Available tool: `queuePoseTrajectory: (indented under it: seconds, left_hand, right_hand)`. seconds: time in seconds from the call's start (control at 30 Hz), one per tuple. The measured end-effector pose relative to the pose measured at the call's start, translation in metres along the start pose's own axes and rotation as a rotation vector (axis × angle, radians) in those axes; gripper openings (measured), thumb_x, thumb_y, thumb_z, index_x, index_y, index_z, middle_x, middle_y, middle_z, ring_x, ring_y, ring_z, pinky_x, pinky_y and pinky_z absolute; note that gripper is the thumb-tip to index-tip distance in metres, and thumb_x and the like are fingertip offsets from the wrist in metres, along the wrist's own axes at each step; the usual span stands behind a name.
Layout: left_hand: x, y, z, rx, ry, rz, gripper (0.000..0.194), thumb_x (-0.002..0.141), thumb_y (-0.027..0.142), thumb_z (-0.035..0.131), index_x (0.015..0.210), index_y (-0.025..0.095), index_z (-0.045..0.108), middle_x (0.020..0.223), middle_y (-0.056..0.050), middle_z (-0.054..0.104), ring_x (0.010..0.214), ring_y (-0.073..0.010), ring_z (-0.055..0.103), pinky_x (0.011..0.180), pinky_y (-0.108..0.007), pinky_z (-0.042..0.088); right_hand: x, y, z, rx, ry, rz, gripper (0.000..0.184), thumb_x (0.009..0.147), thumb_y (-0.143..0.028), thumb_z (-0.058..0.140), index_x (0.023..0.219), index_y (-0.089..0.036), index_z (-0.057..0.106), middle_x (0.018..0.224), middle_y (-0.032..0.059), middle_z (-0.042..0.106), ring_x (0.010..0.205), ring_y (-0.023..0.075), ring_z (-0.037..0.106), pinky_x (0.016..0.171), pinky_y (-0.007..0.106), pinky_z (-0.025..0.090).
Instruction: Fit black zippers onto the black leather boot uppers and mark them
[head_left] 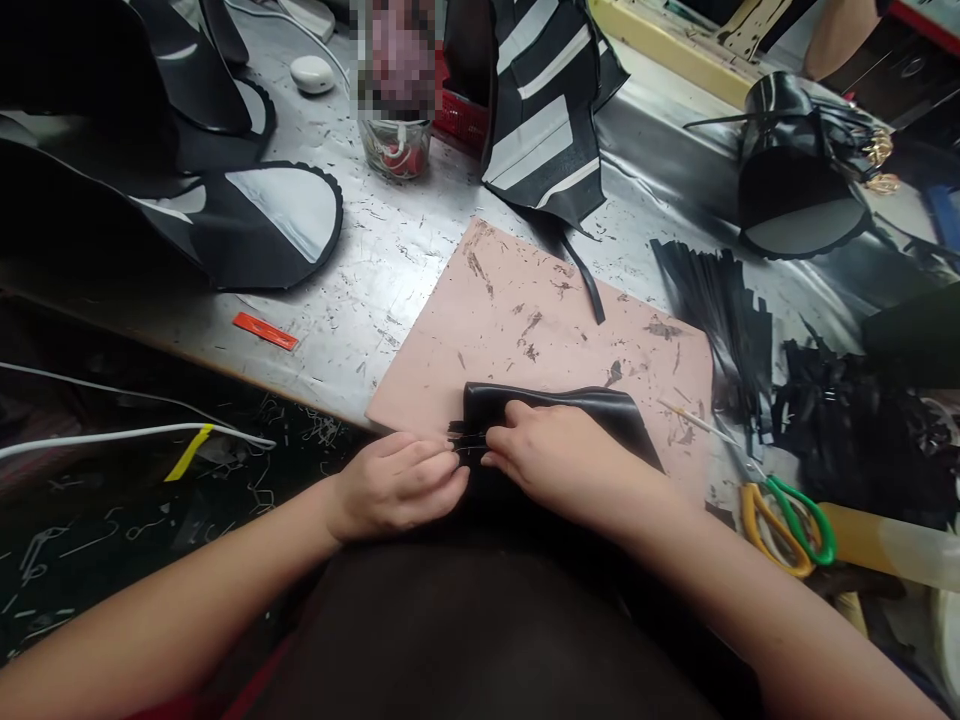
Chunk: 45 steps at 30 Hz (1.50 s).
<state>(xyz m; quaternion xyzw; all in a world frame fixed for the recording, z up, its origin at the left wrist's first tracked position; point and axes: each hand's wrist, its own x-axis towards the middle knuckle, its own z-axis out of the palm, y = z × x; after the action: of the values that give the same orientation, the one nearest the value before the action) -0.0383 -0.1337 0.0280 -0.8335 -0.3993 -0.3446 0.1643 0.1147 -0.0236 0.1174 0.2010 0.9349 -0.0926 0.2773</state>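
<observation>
A folded piece of smooth black leather (555, 400) lies at the near edge of a pinkish board (495, 300), close to my body. My right hand (559, 455) is closed on the leather, with thumb and fingers pinching its left part. Just left of it, my left hand (405, 482) is closed in a pinch at the leather's left end. A thin, pale line shows between the fingertips of both hands; its kind is too small to tell. What sits inside my left fingers is hidden.
Green-and-orange-handled scissors (787, 525) lie at the right, beside black strips (731, 340) and zippers (862, 430). Black boot uppers (270, 220) rest at the left, with more (544, 110) at the back. An orange strip (265, 331) lies near the table edge.
</observation>
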Motion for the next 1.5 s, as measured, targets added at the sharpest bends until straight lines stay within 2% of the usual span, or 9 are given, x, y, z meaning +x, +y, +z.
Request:
queuePoseTrajectory:
  seconds: [0.2, 0.43, 0.67, 1.07, 1.27, 1.4, 1.5]
  left_hand:
    - [0.003, 0.006, 0.000, 0.040, -0.100, -0.083, 0.010, 0.078, 0.010, 0.054, 0.079, 0.019, 0.058, 0.094, -0.008, 0.069, 0.080, -0.0157, 0.066, 0.066, -0.027, 0.050]
    - [0.000, 0.006, 0.001, 0.011, -0.092, -0.064, 0.008, 0.077, 0.011, 0.058, 0.079, 0.018, 0.061, 0.088, -0.001, 0.071, 0.079, -0.0140, 0.065, 0.066, -0.026, 0.049]
    - [0.000, 0.006, 0.004, -0.018, -0.049, -0.077, 0.007, 0.074, 0.010, 0.062, 0.076, 0.016, 0.060, 0.093, -0.003, 0.071, 0.079, -0.0166, 0.064, 0.064, -0.028, 0.047]
    - [0.006, 0.002, 0.001, 0.002, -0.079, -0.038, 0.007, 0.073, 0.011, 0.061, 0.070, 0.017, 0.059, 0.088, -0.001, 0.072, 0.074, -0.0154, 0.064, 0.060, -0.027, 0.045]
    - [0.011, 0.000, -0.001, 0.021, -0.099, -0.022, 0.014, 0.075, 0.011, 0.056, 0.065, 0.019, 0.057, 0.084, 0.002, 0.072, 0.073, -0.0138, 0.062, 0.059, -0.026, 0.043]
    - [0.014, -0.002, -0.004, 0.029, -0.166, -0.029, 0.019, 0.078, 0.011, 0.049, 0.064, 0.020, 0.057, 0.087, 0.003, 0.071, 0.074, -0.0147, 0.061, 0.059, -0.027, 0.040]
    - [0.018, -0.003, -0.008, 0.035, -0.229, -0.026, 0.022, 0.080, 0.011, 0.045, 0.066, 0.021, 0.058, 0.090, 0.004, 0.070, 0.074, -0.0140, 0.058, 0.061, -0.028, 0.039]
  right_hand:
    - [0.003, 0.003, -0.003, 0.026, -0.003, -0.036, 0.030, 0.092, -0.032, 0.040, 0.082, -0.017, 0.064, 0.075, 0.0056, 0.056, 0.063, 0.0148, 0.056, 0.051, 0.025, 0.031]
    - [0.003, 0.005, -0.004, 0.024, 0.001, -0.062, 0.030, 0.092, -0.030, 0.040, 0.078, -0.017, 0.063, 0.072, 0.0051, 0.055, 0.059, 0.0140, 0.053, 0.049, 0.026, 0.026]
    - [0.005, 0.006, -0.003, 0.024, 0.012, -0.055, 0.030, 0.091, -0.030, 0.041, 0.076, -0.016, 0.063, 0.071, 0.0055, 0.055, 0.060, 0.0133, 0.052, 0.049, 0.025, 0.024]
    - [0.006, 0.005, 0.000, 0.026, 0.033, -0.044, 0.027, 0.090, -0.029, 0.044, 0.077, -0.016, 0.064, 0.073, 0.0062, 0.057, 0.061, 0.0149, 0.055, 0.048, 0.025, 0.027]
    - [0.007, 0.007, 0.001, 0.045, 0.015, -0.028, 0.032, 0.091, -0.034, 0.041, 0.076, -0.016, 0.063, 0.075, 0.0059, 0.055, 0.064, 0.0145, 0.056, 0.052, 0.025, 0.032]
    - [-0.003, 0.015, 0.001, 0.149, 0.036, 0.012, 0.028, 0.083, -0.041, 0.051, 0.074, -0.016, 0.061, 0.076, 0.0037, 0.054, 0.063, 0.0141, 0.054, 0.054, 0.025, 0.034]
    - [-0.014, 0.023, 0.001, 0.231, 0.028, 0.014, 0.022, 0.081, -0.037, 0.053, 0.075, -0.017, 0.060, 0.079, 0.0029, 0.054, 0.068, 0.0145, 0.054, 0.057, 0.025, 0.036]
